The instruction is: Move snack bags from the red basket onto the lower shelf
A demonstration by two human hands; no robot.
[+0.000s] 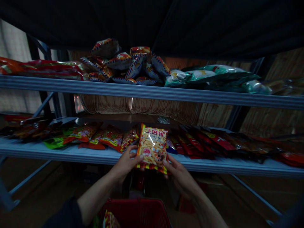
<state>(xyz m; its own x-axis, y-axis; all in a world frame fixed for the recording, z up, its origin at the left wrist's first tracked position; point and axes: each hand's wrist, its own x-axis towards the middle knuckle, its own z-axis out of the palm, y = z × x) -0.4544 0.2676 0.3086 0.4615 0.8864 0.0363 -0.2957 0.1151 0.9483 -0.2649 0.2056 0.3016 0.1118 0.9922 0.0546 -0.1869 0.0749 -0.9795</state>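
Observation:
Both my hands hold one bag of snacks (pixel 153 147), yellow and white with red lettering, upright with its front facing me. My left hand (pixel 128 161) grips its lower left edge, thumb on the front. The lower right edge is pinched by my right hand (pixel 177 171), also with the thumb in front. Behind the bag runs the lower shelf (pixel 104 157). Just left of it on that shelf lie orange snack bags (pixel 110 137), and to its right are dark red packets (pixel 194 142).
Below my hands stands a red basket (pixel 137 212) with a yellow and red bag (pixel 110 220) inside. The upper shelf (pixel 142 90) bears piled orange and blue bags (pixel 120 61) and green-white bags (pixel 204 74). A slanting metal brace (pixel 257 194) is at lower right.

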